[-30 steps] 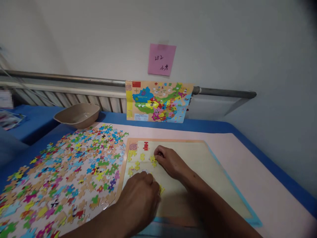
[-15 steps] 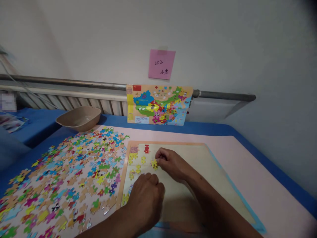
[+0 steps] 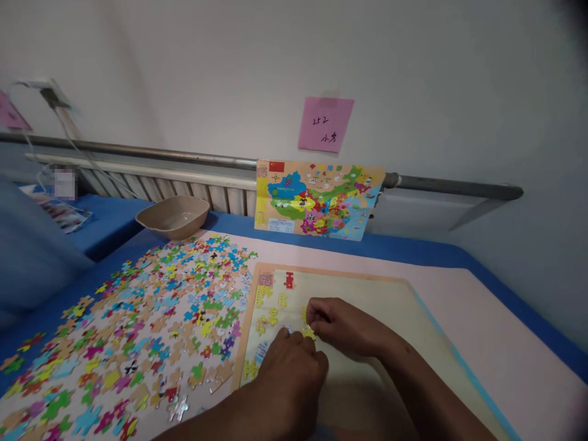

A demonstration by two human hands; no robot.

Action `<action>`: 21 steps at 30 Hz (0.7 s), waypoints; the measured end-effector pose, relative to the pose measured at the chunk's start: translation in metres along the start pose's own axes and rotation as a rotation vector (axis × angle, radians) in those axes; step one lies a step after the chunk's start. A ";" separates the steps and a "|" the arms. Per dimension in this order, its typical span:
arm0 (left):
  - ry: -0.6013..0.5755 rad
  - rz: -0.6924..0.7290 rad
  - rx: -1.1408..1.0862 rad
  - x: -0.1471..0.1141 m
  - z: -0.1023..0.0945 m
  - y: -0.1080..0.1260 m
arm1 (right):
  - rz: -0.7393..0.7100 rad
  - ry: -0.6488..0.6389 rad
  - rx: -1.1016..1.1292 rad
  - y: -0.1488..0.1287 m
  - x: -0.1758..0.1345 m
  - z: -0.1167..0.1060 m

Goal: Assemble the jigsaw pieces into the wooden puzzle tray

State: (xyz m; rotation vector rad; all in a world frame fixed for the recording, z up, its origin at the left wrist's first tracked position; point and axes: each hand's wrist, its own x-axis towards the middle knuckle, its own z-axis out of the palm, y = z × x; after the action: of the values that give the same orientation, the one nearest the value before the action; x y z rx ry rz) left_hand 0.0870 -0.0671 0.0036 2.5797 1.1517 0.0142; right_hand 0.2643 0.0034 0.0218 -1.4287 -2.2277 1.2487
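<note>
My right hand (image 3: 344,324) is closed, thumb and fingers pinching a small yellow puzzle piece (image 3: 309,333) low over the puzzle board (image 3: 376,294). Just beside its fingertips, another yellow piece is partly covered. My left hand (image 3: 294,373) is curled over the board's left part, knuckles up, close to the pinched piece. Its fingertips are hidden beneath it, so what they hold, if anything, cannot be made out. Along the board's left side lie several yellow pieces (image 3: 283,300), a red piece (image 3: 289,280) and light-blue pieces (image 3: 261,351).
Many loose puzzle pieces (image 3: 160,324) spread left of the board on the pink sheet. Behind them stands a beige basin (image 3: 174,217). A map picture (image 3: 319,199) leans upright against the wall rail (image 3: 459,187), below a pink note (image 3: 326,124). Blue fabric shows at far left.
The view has swung left, so the scene sits further right. My right hand has come nearer to my left hand, with the yellow puzzle piece at its fingertips. My left hand stays curled.
</note>
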 end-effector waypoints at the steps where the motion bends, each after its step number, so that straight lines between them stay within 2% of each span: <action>1: -0.005 0.003 0.003 0.001 0.001 0.000 | -0.005 0.002 -0.036 -0.001 0.000 0.001; 9: 0.062 0.045 0.015 0.006 0.022 -0.011 | 0.014 -0.015 -0.205 -0.012 -0.003 0.003; 13: 0.092 0.064 0.005 0.006 0.025 -0.010 | 0.023 0.021 -0.216 -0.015 -0.006 -0.002; 17: 0.044 0.084 -0.158 -0.003 0.011 -0.016 | -0.037 -0.002 -0.020 -0.017 -0.008 -0.001; 18: 0.071 0.060 -0.265 -0.007 0.005 -0.020 | -0.053 -0.031 0.070 -0.017 -0.008 0.001; 21: 0.280 -0.126 -0.652 -0.021 -0.011 -0.038 | -0.071 -0.143 0.385 -0.018 -0.003 0.015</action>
State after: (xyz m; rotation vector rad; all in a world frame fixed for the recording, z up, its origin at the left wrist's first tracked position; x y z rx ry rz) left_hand 0.0439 -0.0554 0.0055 1.9608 1.1549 0.6309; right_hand 0.2459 -0.0103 0.0269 -1.1360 -1.9552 1.6877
